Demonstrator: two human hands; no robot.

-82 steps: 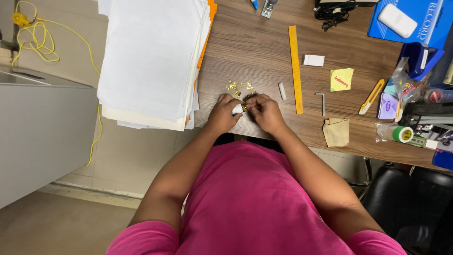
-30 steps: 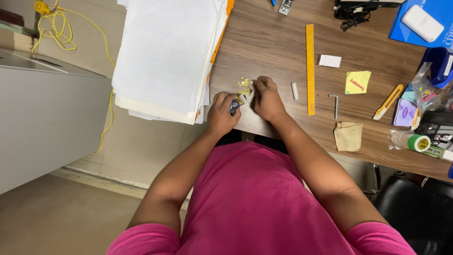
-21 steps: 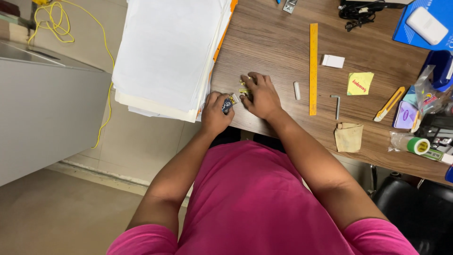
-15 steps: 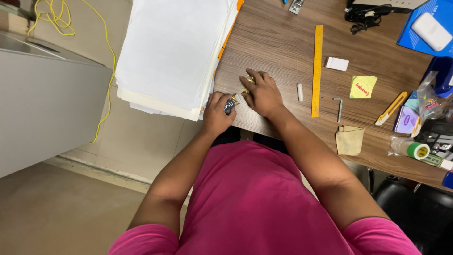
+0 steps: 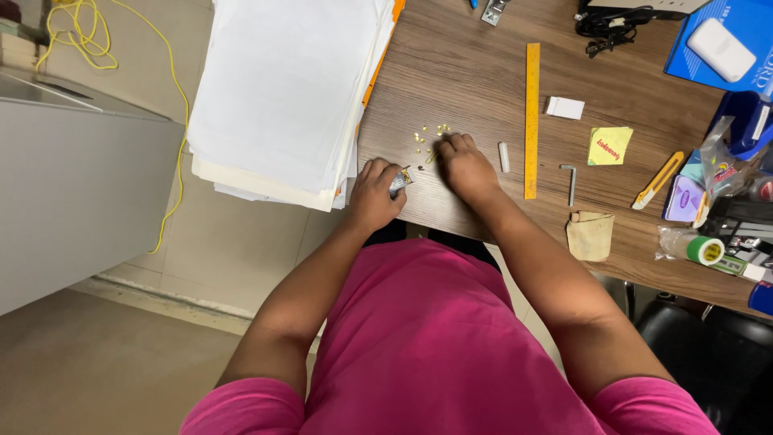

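Silver thing [image 5: 399,180]: small, in left hand [image 5: 374,196], shut fist, tip pts right to bits.
Yellow bits [image 5: 431,134]: on wood desk [image 5: 467,72].
Right hand [image 5: 465,163]: flat, fingers on bits, holds nothing.

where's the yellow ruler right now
In the head view the yellow ruler lies lengthwise on the wooden desk, just right of the right hand, between a small white stick and a hex key.

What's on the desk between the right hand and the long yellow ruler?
In the head view, a small white cylinder lies between the right hand and the yellow ruler, on bare wood.
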